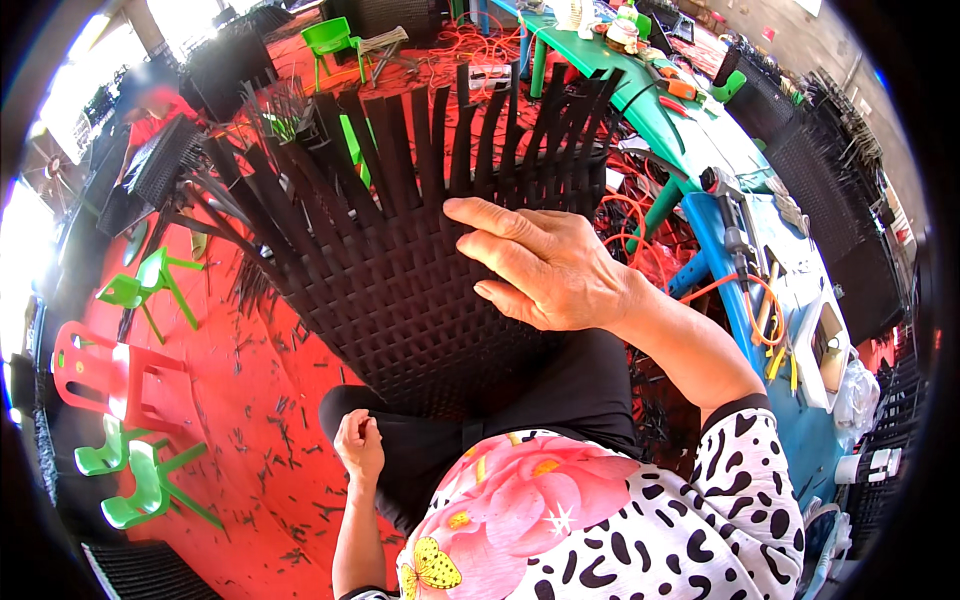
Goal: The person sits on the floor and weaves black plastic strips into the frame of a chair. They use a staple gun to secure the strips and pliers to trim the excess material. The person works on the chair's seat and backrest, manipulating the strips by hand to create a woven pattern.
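Note:
A dark brown woven panel [385, 310] of flat plastic strips leans in front of my lap. Long loose strip ends [460, 140] fan out upward along its far edge. My right hand [550, 262] rests on the right part of the weave, fingers stretched to the left across it and the index fingertip at the base of the loose strips. Beside my thigh, my left hand [358, 443] hangs apart from the panel with its fingers curled in. The inside of that hand is hidden.
To the right stand a green table [650, 115] with tools and a blue table [812, 455] bearing a power tool [735, 240]. An orange hose [650, 222] trails nearby. Left are a red chair [120, 375] and green chairs [148, 488]. Strip scraps litter the red floor [250, 400]. A person [165, 105] works far left.

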### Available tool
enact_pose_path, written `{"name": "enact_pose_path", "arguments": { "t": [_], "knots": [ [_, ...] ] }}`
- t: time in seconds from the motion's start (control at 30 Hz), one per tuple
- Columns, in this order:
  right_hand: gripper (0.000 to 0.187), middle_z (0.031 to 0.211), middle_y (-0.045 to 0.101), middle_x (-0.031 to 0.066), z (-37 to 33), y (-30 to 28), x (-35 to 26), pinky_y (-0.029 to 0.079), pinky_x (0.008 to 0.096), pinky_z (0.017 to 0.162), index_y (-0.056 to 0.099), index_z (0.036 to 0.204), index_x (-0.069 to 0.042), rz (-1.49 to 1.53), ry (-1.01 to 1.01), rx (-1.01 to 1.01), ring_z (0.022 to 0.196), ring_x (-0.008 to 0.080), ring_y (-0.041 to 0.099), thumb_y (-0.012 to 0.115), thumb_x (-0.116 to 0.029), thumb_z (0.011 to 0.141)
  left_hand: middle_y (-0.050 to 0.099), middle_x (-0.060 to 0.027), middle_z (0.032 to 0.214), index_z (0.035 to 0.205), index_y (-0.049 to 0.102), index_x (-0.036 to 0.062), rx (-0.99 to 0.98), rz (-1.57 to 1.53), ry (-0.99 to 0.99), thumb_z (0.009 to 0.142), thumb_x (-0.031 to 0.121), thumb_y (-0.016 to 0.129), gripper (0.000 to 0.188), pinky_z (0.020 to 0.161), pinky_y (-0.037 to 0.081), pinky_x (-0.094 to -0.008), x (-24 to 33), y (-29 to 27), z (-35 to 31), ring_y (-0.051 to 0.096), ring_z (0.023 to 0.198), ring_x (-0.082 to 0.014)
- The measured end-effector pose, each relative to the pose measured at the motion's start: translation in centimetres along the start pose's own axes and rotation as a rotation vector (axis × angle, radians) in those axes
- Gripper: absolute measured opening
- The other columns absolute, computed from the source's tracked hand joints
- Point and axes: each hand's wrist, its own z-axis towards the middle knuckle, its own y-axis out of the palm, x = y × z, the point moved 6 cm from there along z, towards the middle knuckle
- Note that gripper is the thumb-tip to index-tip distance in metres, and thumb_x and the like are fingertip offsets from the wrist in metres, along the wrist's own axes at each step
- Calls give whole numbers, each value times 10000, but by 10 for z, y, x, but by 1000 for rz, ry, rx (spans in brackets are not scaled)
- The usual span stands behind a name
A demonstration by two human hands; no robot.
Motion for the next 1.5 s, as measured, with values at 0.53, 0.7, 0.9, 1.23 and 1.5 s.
{"name": "enact_pose_path", "arguments": {
  "t": [0.53,0.7,0.9,1.23,1.5],
  "knots": [
    [351,1239,510,119,15,11,-8,514,309,598,524,1001,-26,-15,-50,-37,697,194,599,687,-159,721,583,-87,749,891,600,-3,15,23,40,769,-35,574,128,513,453,-255,1,-2,-1,559,549,-148],
    [343,1238,510,123,18,12,-7,514,309,606,527,998,-22,-26,-48,-24,692,190,595,685,-158,725,575,-58,732,896,601,-13,34,33,112,785,-48,567,121,477,439,-225,-7,-2,-2,528,511,-98],
    [345,1241,509,122,22,16,-17,514,309,607,535,999,-16,6,-79,-72,690,190,594,687,-156,723,591,-108,769,888,598,-4,3,34,22,755,-30,584,137,541,459,-281,-4,-1,-1,575,588,-194],
    [382,1245,516,157,30,22,-22,522,314,607,528,1019,-13,15,-72,-87,697,219,612,707,-146,709,580,-88,748,889,596,-6,14,8,61,768,-38,578,127,515,448,-260,4,-4,-1,555,548,-152],
    [348,1246,512,117,36,29,-23,510,297,600,551,995,-10,-17,-84,-73,677,176,578,689,-164,714,567,-53,715,894,599,-7,38,21,141,785,-55,568,123,475,425,-227,-3,-2,-2,537,507,-101]
  ]
}}
